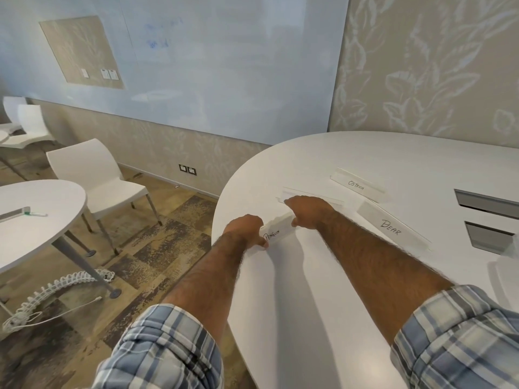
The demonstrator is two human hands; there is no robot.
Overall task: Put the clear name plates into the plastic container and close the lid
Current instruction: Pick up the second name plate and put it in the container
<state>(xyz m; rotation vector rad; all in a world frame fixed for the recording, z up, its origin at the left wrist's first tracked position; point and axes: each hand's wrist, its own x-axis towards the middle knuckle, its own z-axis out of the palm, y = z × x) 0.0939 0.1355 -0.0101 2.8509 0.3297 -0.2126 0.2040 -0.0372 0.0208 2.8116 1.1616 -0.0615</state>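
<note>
Several clear name plates lie on the white table (309,290). My left hand (245,230) and my right hand (307,210) grip the two ends of the plate marked PENGUIN (276,231) near the table's left edge. Just beyond my right hand lies another clear plate (314,194), partly hidden by that hand. The OSTRICH plate (357,184) lies farther back, and the BEAR plate (391,227) sits to the right of my right forearm. Part of a clear plastic container (505,272) shows at the right edge.
Two rectangular cable openings (487,220) are cut into the table at right. To the left stand a white chair (95,178) and another round table (36,217) with a marker. A cable spine (56,293) lies on the floor.
</note>
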